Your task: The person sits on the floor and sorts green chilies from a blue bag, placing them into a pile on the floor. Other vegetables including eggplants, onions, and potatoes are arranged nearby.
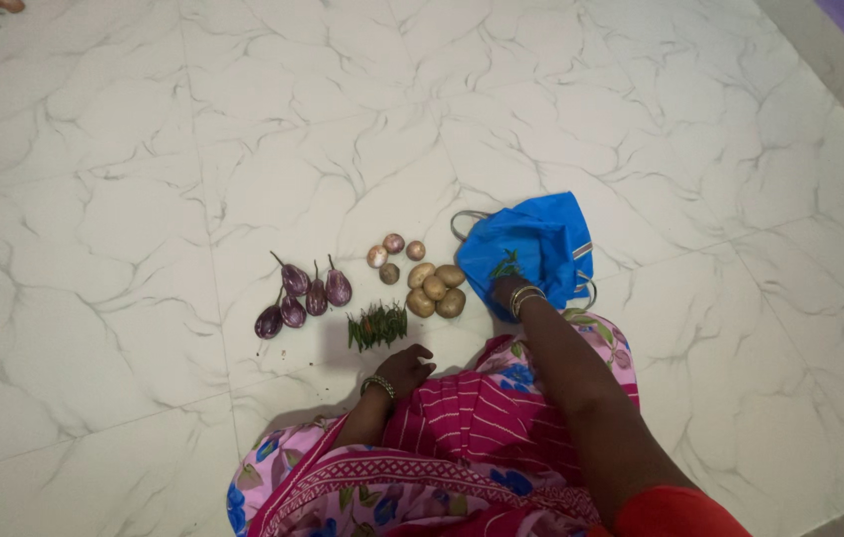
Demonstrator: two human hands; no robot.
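Person seated on white marble floor [124,199], pink patterned garment over knees. Right hand [507,290] reaches into the mouth of a blue cloth bag [541,239] lying on the floor just ahead of the right knee; green leafy sprigs [506,266] at its fingers, grip hidden, cannot tell if closed. Left hand [404,368] rests on the floor, fingers loosely curled, holding nothing, just beside a bunch of green chillies [377,325]. 5 purple brinjals [303,295] left of it. 5 potatoes [436,288] and 4 small onions [395,256] between chillies and bag.
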